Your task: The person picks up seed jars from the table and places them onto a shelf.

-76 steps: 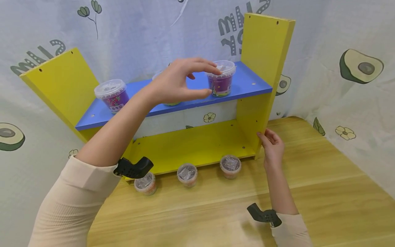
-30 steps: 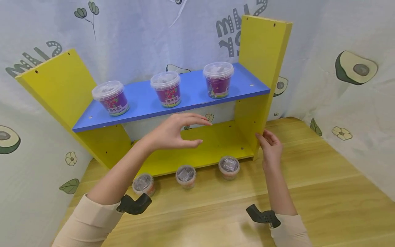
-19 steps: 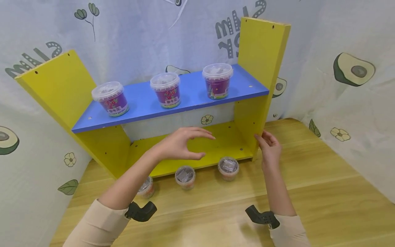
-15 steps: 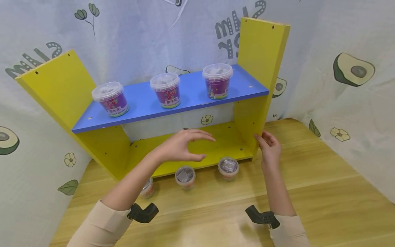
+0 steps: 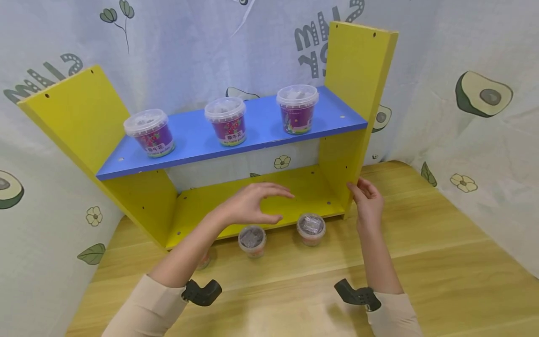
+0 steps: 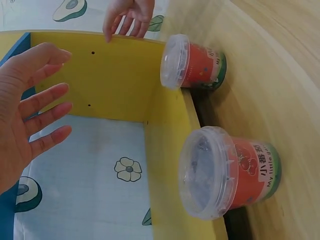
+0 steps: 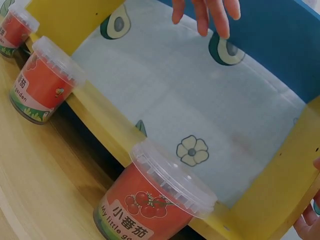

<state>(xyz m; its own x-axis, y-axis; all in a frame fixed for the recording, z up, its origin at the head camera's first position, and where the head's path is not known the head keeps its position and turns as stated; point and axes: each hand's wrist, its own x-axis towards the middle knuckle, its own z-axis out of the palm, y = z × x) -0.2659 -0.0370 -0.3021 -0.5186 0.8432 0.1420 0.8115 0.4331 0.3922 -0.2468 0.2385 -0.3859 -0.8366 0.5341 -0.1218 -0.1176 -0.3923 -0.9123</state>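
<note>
My left hand point(image 5: 252, 203) hovers in front of the lower compartment of a yellow and blue shelf point(image 5: 362, 70), its fingers and thumb spread apart with nothing between them. My right hand point(image 5: 370, 203) grips the front edge of the shelf's right side panel, thumb on the edge and fingers behind it. Three purple lidded tubs stand upright on the blue board: a left tub point(image 5: 150, 135), a middle tub point(image 5: 227, 124) and a right tub point(image 5: 297, 112). Below my left hand, red tubs point(image 6: 250, 170) with clear lids and tomato pictures stand on the table.
Three red tubs line the shelf's front: a right one point(image 5: 310, 229), a middle one point(image 5: 251, 241) and a left one point(image 5: 204, 262) mostly hidden by my left forearm. The shelf stands on a wooden table point(image 5: 438, 262). A printed curtain point(image 5: 189, 47) hangs behind and at both sides.
My left hand has left the right purple tub, come down before the lower compartment and drifted slightly right. The purple tub stays on the blue board. My right hand keeps its grip.
</note>
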